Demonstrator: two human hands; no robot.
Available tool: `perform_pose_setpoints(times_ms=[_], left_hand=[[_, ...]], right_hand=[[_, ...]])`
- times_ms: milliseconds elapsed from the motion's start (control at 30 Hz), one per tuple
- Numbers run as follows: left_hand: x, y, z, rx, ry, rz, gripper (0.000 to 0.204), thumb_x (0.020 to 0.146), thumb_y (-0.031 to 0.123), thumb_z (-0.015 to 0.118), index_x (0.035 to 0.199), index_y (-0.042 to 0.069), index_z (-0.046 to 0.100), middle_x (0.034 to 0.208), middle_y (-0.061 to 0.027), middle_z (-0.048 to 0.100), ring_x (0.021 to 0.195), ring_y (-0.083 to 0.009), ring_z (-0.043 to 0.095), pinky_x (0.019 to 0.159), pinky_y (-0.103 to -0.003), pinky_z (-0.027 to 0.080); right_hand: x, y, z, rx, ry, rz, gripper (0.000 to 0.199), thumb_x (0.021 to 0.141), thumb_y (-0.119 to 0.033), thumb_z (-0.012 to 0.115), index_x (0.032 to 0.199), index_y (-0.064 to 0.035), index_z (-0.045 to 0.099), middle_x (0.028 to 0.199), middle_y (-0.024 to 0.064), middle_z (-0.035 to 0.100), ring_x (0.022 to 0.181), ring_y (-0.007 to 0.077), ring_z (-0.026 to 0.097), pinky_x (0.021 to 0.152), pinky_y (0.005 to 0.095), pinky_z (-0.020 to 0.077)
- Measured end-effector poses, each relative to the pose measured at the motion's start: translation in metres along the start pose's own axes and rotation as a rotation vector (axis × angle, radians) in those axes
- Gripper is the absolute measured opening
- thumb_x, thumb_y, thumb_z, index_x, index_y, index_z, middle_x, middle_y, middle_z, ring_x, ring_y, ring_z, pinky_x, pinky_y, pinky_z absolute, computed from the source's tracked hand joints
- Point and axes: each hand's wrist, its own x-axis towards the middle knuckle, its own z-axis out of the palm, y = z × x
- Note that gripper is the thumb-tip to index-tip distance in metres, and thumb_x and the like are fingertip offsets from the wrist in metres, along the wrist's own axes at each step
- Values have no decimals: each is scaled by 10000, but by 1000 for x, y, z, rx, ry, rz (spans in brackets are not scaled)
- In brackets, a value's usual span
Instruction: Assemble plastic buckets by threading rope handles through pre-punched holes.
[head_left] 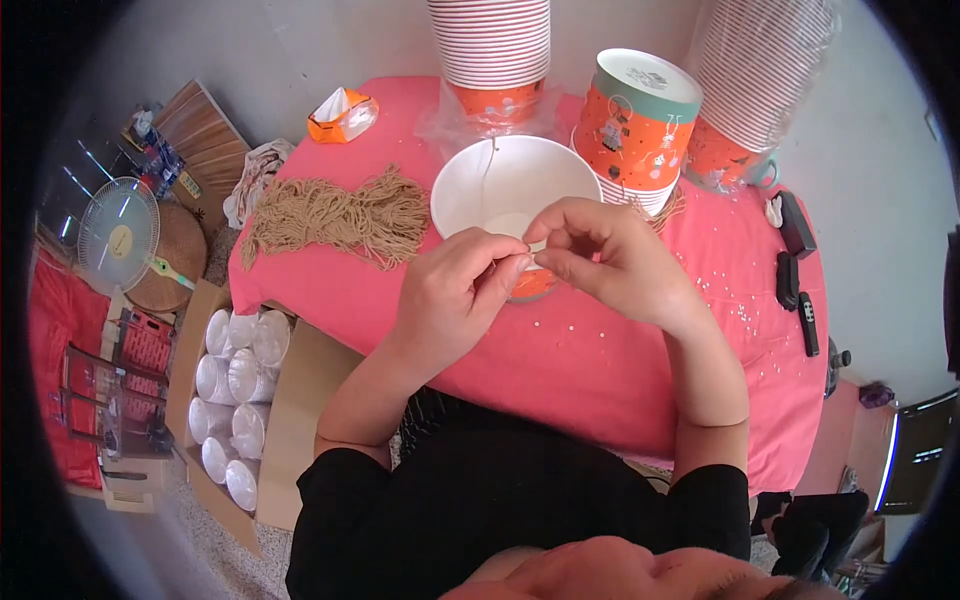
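Observation:
A white-lined paper bucket (465, 180) with an orange printed outside stands in front of me on the table. A thin tan cord (487, 170) passes by its far rim and runs down inside. Over the near rim, my left hand (455, 295) pinches a bit of cord between thumb and forefinger. Fingertip to fingertip with it, my right hand (605, 258) also pinches at the cord, its other fingers curled. The exact spot between the fingertips is mostly hidden. A bundle of tan cords (340, 218) lies left of the bucket.
On the pink cloth (570, 385) stand a tall bucket stack (490, 45), an upturned bucket (640, 120) and a plastic-wrapped stack (755, 80). An orange packet (343, 116) lies behind the cords. Small white bits and black cases (795, 225) are at right. A carton (275, 430) of clear lids stands lower left.

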Motion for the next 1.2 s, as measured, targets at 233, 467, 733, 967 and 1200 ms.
perform_pose_setpoints(times_ms=[233,467,733,967,1200], left_hand=[[-3,0,1,74,-39,-7,125,818,29,703,928,41,645,843,-73,642,642,-214,634,548,-317,495],[-16,-7,7,254,-77,14,146,797,36,714,929,49,653,902,-75,658,703,-241,666,583,-329,530],[-29,-17,8,270,-36,130,162,769,11,716,916,32,649,898,-79,656,711,-251,660,574,-332,525],[-33,-22,4,289,-15,372,216,708,-28,712,914,-3,655,922,-102,645,677,-227,640,534,-313,507],[-34,-23,3,312,-4,430,230,674,-30,698,899,-4,660,938,-103,640,685,-229,643,533,-303,507]], right_hand=[[4,12,-11,-520,202,-318,94,817,66,638,892,20,605,795,89,570,703,185,595,621,295,475],[10,21,-18,-601,100,-443,97,781,48,650,837,13,579,806,121,582,719,267,602,630,352,486],[2,20,-13,-631,-47,-376,69,793,-12,645,831,-14,587,765,118,610,734,324,618,633,394,484],[-2,15,-6,-672,-128,-372,71,797,-34,645,831,-20,585,784,112,608,765,327,613,640,416,477],[-3,14,-4,-691,-136,-369,79,787,-39,651,831,-30,585,771,108,594,758,320,609,633,419,472]])
